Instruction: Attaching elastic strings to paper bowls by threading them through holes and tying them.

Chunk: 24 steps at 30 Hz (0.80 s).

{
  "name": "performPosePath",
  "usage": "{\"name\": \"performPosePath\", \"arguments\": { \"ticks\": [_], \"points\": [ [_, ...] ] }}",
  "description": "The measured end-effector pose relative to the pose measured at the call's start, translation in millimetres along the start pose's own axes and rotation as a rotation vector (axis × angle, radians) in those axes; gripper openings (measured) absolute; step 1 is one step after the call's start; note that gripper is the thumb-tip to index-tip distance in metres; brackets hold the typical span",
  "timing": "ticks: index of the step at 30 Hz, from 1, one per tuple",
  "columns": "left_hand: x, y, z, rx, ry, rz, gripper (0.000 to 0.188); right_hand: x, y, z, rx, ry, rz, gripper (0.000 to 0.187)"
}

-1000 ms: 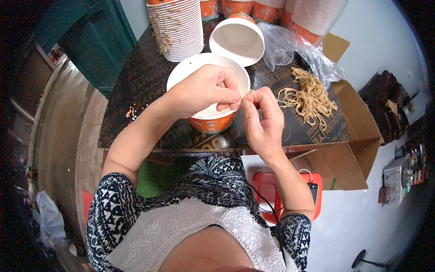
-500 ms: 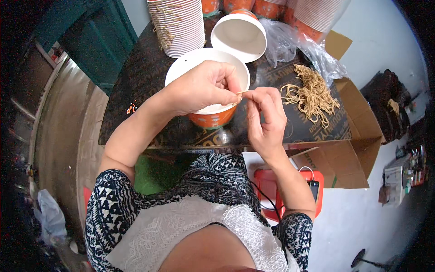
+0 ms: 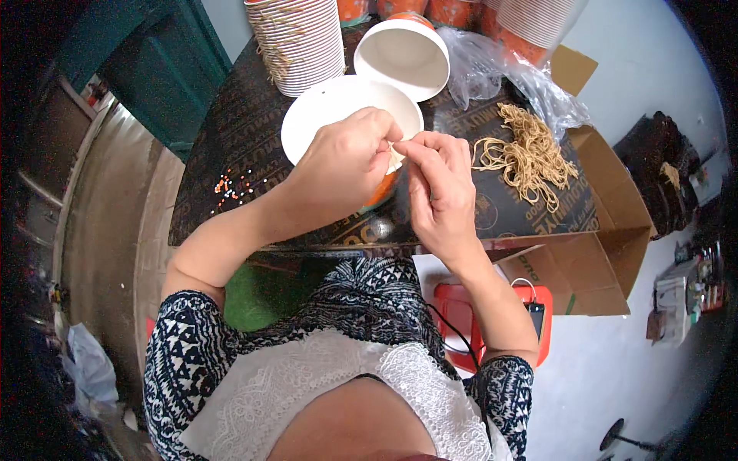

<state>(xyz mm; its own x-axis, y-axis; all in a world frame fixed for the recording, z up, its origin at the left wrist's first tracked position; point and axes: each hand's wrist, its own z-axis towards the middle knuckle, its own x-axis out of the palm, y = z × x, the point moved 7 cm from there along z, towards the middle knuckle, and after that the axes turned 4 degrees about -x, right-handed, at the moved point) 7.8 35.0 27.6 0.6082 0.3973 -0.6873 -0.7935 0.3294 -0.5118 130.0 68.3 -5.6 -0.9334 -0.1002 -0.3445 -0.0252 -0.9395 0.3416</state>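
An orange paper bowl (image 3: 330, 115) with a white inside stands on the dark table (image 3: 246, 138) in front of me. My left hand (image 3: 346, 165) rests over its near rim, fingers pinched on a thin tan string (image 3: 397, 151). Opposite it, my right hand (image 3: 438, 192) pinches the same string, fingertips touching those of the left. The bowl's near wall is mostly hidden behind both hands.
A second bowl (image 3: 401, 58) lies tilted behind the first. A tall stack of bowls (image 3: 300, 42) stands at the back left, more stacks in clear plastic (image 3: 500, 69) at the back right. A heap of tan strings (image 3: 526, 157) lies right. Open cardboard box (image 3: 607, 207), red stool (image 3: 461, 319), small beads (image 3: 231, 187).
Both hands have shifted lower over the bowl's near rim and closed together on the string; the bowl has tilted or slid slightly back.
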Motion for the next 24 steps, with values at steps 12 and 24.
{"name": "performPosePath", "arguments": {
  "ticks": [12, 24],
  "points": [
    [1.2, 3.6, -9.5, 0.051, -0.184, 0.125, 0.007, -1.5, -5.7, -2.0, 0.116, -0.073, 0.108, 0.021],
    [0.2, 5.6, -13.7, 0.046, -0.189, -0.040, 0.011, 4.9, -15.8, -4.0, 0.193, 0.051, 0.156, 0.016]
  ]
}}
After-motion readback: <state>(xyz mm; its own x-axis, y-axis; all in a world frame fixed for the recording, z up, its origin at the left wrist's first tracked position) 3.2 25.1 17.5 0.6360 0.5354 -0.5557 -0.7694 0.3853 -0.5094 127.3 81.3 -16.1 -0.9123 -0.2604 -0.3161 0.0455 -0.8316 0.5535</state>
